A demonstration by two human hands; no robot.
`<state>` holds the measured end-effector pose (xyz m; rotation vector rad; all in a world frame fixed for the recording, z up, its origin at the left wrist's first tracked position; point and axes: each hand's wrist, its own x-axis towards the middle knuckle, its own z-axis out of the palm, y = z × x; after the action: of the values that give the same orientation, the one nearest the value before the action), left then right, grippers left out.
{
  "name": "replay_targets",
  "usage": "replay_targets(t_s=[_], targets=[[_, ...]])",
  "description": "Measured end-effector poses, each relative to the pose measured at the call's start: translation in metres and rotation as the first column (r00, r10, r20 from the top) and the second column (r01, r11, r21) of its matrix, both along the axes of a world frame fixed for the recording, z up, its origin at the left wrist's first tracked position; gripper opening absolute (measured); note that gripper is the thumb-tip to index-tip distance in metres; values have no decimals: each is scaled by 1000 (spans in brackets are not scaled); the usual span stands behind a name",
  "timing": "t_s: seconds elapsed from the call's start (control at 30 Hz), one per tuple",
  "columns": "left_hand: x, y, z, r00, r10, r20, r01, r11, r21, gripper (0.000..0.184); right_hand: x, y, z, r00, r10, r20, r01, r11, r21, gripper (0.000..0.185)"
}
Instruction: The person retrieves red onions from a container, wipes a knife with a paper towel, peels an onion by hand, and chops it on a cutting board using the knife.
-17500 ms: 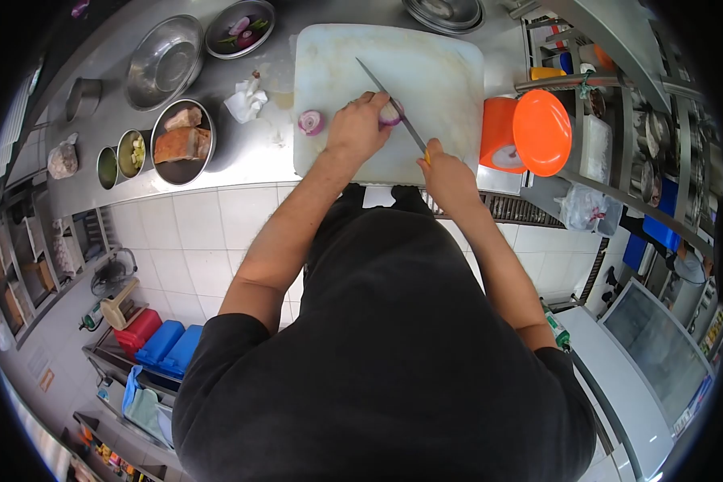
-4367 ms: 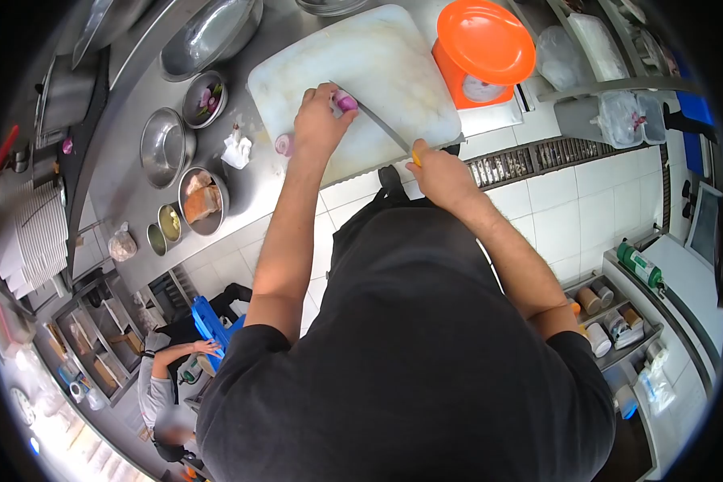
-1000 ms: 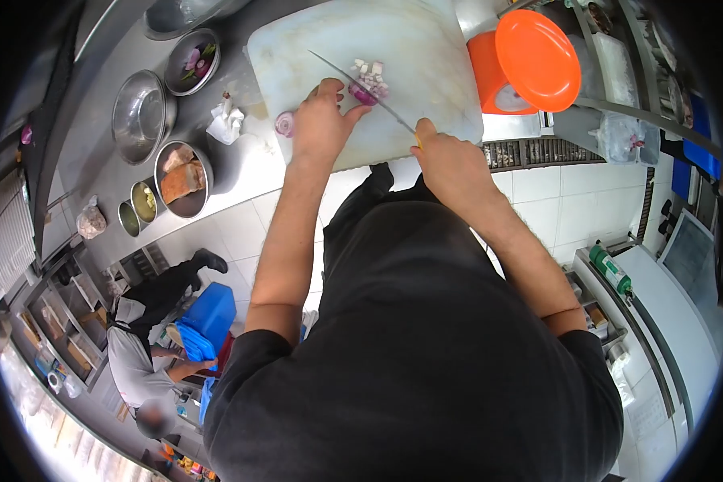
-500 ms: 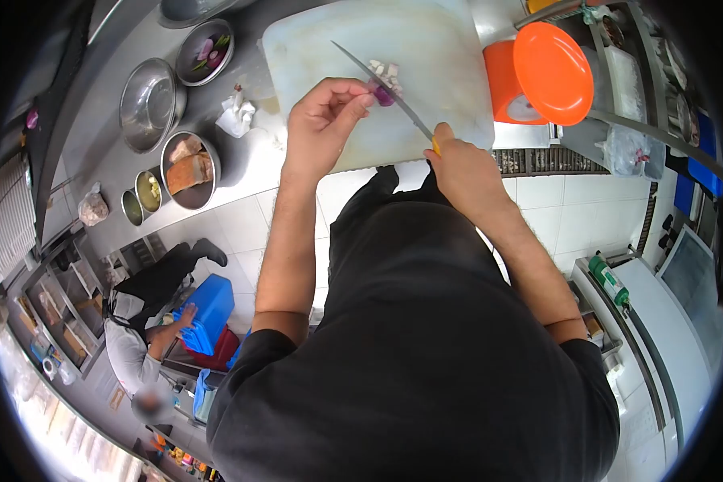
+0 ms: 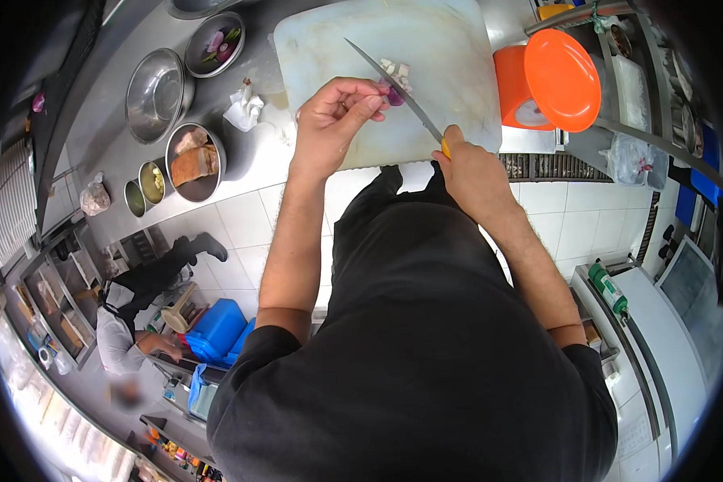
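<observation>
My right hand (image 5: 475,178) is wrapped round the yellow handle of a knife (image 5: 406,96), whose blade points up and left over the white cutting board (image 5: 458,48). Against the blade lie a piece of purple onion (image 5: 394,97) and some diced onion (image 5: 397,72). Just left of them, my left hand (image 5: 337,120) is raised, palm turned up, thumb and fingertips pinched together; a small bit of purple shows at the fingertips, too small to make out clearly.
Left of the board are a crumpled tissue (image 5: 244,108), a bowl with onion pieces (image 5: 219,48), a metal bowl (image 5: 156,95) and a bowl of meat (image 5: 194,164). An orange scale (image 5: 562,80) stands at right. Another person (image 5: 120,341) is by blue bins (image 5: 217,329) at lower left.
The whole onion half seen earlier is now partly diced. My left hand has drawn back from the onion and turned palm up, fingers pinched. The other person has let go of the blue bin.
</observation>
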<state>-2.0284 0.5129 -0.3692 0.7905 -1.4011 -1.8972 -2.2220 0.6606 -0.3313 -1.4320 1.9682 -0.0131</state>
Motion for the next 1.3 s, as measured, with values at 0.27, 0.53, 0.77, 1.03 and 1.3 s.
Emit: replay_targets(t_s=[0.27, 0.53, 0.77, 1.03, 1.3], targets=[[2, 3, 1, 995, -14, -97, 17, 999, 32, 11, 2, 1, -4, 1000, -8, -10, 8, 1000, -9, 32], [3, 3, -3, 997, -12, -71, 12, 1000, -5, 13, 2, 3, -6, 1000, -19, -11, 18, 999, -30, 30], [-18, 5, -27, 781, 262, 566, 131, 819, -559, 37, 2, 6, -7, 1000, 1, -16, -2, 998, -69, 28], [-32, -3, -46, 699, 245, 672, 228, 814, -534, 46, 7, 6, -12, 999, 5, -37, -8, 996, -91, 25], [-26, -11, -51, 732, 202, 650, 211, 840, -499, 43, 5, -7, -13, 1000, 22, 1, -22, 995, -97, 21]])
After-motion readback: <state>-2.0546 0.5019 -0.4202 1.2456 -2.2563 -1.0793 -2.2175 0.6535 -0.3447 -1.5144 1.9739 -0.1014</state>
